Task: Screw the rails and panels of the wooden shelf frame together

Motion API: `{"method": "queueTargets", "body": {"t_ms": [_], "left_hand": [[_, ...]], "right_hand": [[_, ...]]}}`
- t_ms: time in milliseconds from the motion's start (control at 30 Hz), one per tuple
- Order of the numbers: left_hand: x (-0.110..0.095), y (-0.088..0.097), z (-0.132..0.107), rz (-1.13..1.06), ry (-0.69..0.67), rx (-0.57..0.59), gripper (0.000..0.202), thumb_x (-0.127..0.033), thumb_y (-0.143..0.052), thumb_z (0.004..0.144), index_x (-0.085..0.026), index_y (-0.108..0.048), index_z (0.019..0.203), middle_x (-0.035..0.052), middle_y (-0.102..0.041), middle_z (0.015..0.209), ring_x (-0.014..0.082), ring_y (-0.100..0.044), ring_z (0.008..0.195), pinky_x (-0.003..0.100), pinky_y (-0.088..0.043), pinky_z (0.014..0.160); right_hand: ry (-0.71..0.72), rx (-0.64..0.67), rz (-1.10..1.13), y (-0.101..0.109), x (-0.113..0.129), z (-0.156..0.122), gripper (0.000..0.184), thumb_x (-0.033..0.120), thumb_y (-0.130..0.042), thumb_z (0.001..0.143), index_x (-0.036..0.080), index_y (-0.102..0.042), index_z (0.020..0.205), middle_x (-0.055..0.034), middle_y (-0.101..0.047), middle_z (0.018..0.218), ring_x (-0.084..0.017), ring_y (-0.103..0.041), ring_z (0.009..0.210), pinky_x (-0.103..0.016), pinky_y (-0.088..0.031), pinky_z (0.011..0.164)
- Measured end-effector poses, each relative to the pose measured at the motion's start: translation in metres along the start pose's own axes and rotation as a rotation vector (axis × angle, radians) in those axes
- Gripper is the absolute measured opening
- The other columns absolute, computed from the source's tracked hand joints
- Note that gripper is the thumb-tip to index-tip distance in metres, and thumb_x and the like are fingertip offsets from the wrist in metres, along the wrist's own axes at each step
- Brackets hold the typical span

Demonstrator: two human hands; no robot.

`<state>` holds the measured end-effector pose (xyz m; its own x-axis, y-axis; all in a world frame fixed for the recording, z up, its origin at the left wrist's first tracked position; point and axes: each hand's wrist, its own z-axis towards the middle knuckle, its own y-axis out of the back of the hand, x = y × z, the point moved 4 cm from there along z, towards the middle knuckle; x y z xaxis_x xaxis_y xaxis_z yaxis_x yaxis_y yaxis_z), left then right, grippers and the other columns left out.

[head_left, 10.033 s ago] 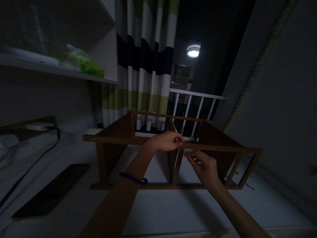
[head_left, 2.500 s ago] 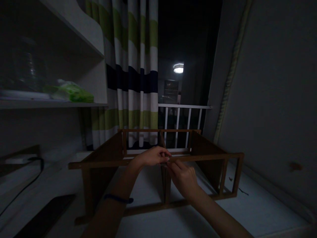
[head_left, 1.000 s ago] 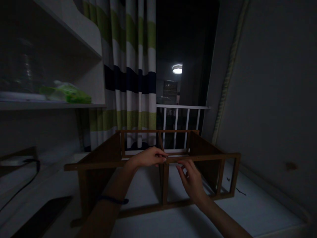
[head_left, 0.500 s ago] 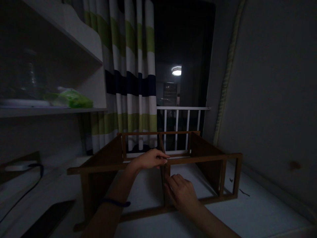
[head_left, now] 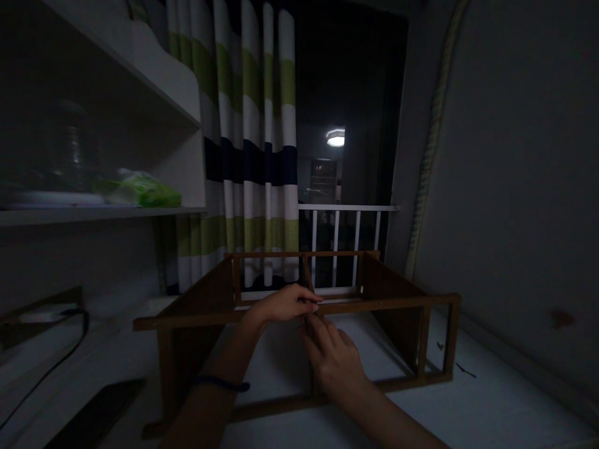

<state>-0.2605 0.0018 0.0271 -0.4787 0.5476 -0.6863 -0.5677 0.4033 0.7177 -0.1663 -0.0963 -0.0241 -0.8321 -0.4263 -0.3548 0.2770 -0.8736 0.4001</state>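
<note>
A dark brown wooden rack frame [head_left: 393,303] lies on its side on a pale surface in dim light. My left hand [head_left: 285,303], with a dark band on the wrist, is closed in a pinch on the frame's top rail right where the middle upright meets it. My right hand [head_left: 334,362] is just below, fingers bent and pressed against that middle upright under the rail. Whether either hand holds a small part is too dark to make out.
A white shelf [head_left: 93,215] at the left carries a green bag [head_left: 145,192]. A striped curtain [head_left: 248,137] and a white railing [head_left: 349,218] stand behind the frame. A dark flat board [head_left: 88,418] lies at the lower left, a grey wall [head_left: 519,187] to the right.
Over the last second my right hand dropped from the top rail down the middle upright, then rose again to just under my left hand. My left hand has stayed on the rail joint.
</note>
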Motion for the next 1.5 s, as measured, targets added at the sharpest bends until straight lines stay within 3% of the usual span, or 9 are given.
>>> {"method": "queueTargets", "body": {"t_ms": [133, 333, 467, 700, 800, 933, 1033, 1167, 1500], "left_hand": [[0.001, 0.000, 0.001, -0.002, 0.030, 0.018, 0.043, -0.030, -0.052, 0.075, -0.009, -0.057, 0.112, 0.0097, -0.067, 0.091, 0.0145, -0.057, 0.072, 0.023, -0.042, 0.062], [-0.001, 0.000, 0.002, -0.068, 0.064, 0.037, 0.042, -0.029, -0.052, 0.075, -0.009, -0.057, 0.112, 0.0105, -0.064, 0.107, 0.0182, -0.057, 0.090, 0.027, -0.042, 0.077], [-0.004, 0.002, 0.003, -0.109, 0.110, -0.002, 0.032, -0.025, -0.049, 0.074, -0.014, -0.065, 0.100, 0.0054, -0.064, 0.106, 0.0176, -0.056, 0.094, 0.026, -0.042, 0.079], [-0.004, 0.003, 0.000, -0.269, 0.170, -0.045, 0.050, -0.044, -0.032, 0.081, -0.009, -0.067, 0.091, 0.0064, -0.065, 0.078, 0.0138, -0.054, 0.066, 0.028, -0.043, 0.067], [-0.005, 0.001, -0.001, -0.300, 0.173, -0.045, 0.049, -0.047, -0.039, 0.077, -0.009, -0.067, 0.090, 0.0056, -0.063, 0.075, 0.0144, -0.053, 0.065, 0.027, -0.043, 0.063], [-0.007, -0.002, -0.002, -0.236, 0.159, 0.003, 0.036, -0.037, -0.053, 0.069, -0.012, -0.067, 0.092, 0.0027, -0.062, 0.075, 0.0131, -0.051, 0.067, 0.024, -0.041, 0.059], [-0.007, -0.002, -0.003, -0.178, 0.130, 0.014, 0.040, -0.029, -0.054, 0.069, -0.012, -0.062, 0.104, 0.0020, -0.061, 0.075, 0.0107, -0.049, 0.064, 0.022, -0.041, 0.057], [-0.004, -0.003, -0.002, -0.138, 0.081, 0.023, 0.045, -0.029, -0.054, 0.071, -0.007, -0.058, 0.111, 0.0044, -0.061, 0.076, 0.0104, -0.049, 0.062, 0.022, -0.042, 0.056], [0.002, -0.003, -0.001, -0.025, 0.015, -0.007, 0.042, -0.030, -0.053, 0.075, -0.010, -0.058, 0.112, 0.0097, -0.064, 0.096, 0.0129, -0.055, 0.069, 0.022, -0.046, 0.058]], "right_hand": [[-0.009, 0.066, -0.040, -0.004, -0.002, 0.000, 0.029, 0.014, -0.037, 0.085, 0.013, -0.056, 0.107, -0.0113, -0.058, 0.107, -0.021, -0.049, 0.094, -0.030, -0.046, 0.065], [-0.035, 0.063, 0.020, -0.004, -0.005, 0.000, 0.033, 0.008, -0.043, 0.081, 0.010, -0.053, 0.113, -0.0133, -0.056, 0.109, -0.022, -0.048, 0.101, -0.029, -0.048, 0.075], [-0.085, 0.072, 0.063, -0.009, -0.006, -0.001, 0.033, 0.006, -0.043, 0.081, 0.011, -0.053, 0.112, -0.0130, -0.057, 0.105, -0.021, -0.050, 0.095, -0.028, -0.050, 0.069], [-0.217, 0.143, 0.094, -0.011, -0.018, 0.000, 0.042, 0.011, -0.046, 0.081, 0.008, -0.044, 0.123, -0.0113, -0.057, 0.091, -0.019, -0.053, 0.080, -0.029, -0.050, 0.062], [-0.252, 0.157, 0.132, -0.010, -0.025, -0.001, 0.041, 0.010, -0.044, 0.082, 0.011, -0.044, 0.122, -0.0094, -0.057, 0.089, -0.019, -0.052, 0.080, -0.030, -0.050, 0.065], [-0.254, 0.145, 0.129, -0.006, -0.027, -0.003, 0.039, 0.008, -0.041, 0.081, 0.012, -0.048, 0.119, -0.0082, -0.057, 0.084, -0.018, -0.052, 0.075, -0.029, -0.049, 0.062], [-0.256, 0.147, 0.114, -0.005, -0.027, -0.004, 0.038, 0.008, -0.040, 0.081, 0.013, -0.050, 0.118, -0.0076, -0.057, 0.081, -0.018, -0.053, 0.073, -0.029, -0.048, 0.060], [-0.261, 0.148, 0.105, -0.005, -0.027, -0.005, 0.035, 0.009, -0.042, 0.081, 0.014, -0.053, 0.115, -0.0067, -0.057, 0.081, -0.018, -0.054, 0.074, -0.028, -0.048, 0.059], [-0.258, 0.148, -0.004, -0.003, -0.030, 0.000, 0.028, 0.015, -0.052, 0.080, 0.022, -0.058, 0.106, -0.0032, -0.056, 0.075, -0.017, -0.051, 0.071, -0.025, -0.039, 0.052]]}}
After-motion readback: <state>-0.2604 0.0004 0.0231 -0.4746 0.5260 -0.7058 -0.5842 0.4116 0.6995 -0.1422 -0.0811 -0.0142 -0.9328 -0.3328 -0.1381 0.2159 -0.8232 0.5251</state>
